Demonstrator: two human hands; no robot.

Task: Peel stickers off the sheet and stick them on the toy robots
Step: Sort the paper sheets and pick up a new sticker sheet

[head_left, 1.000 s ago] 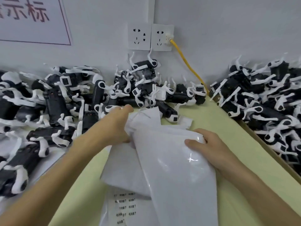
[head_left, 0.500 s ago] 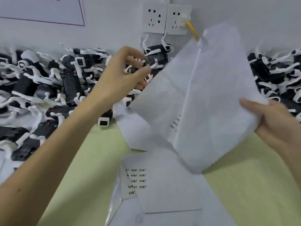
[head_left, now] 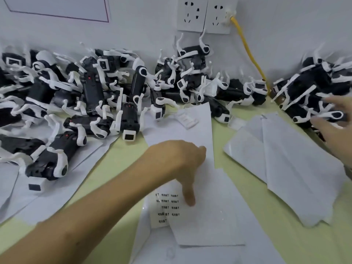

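Since a loose blank white paper (head_left: 207,225) overlaps the white sheet of black-printed stickers (head_left: 165,208) under our left hand (head_left: 177,161), one straight finger pressing, peeling may drag both; our right hand (head_left: 335,130), spread and empty, hovers beside black-and-white plastic toy robots (head_left: 304,88).

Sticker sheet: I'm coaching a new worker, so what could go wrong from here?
A blank sheet overlaps the sticker sheet just where the left hand touches, so a finger may lift the wrong paper or crease stickers. The right hand is blurred beside the right toy pile and could knock toys onto the loose papers.
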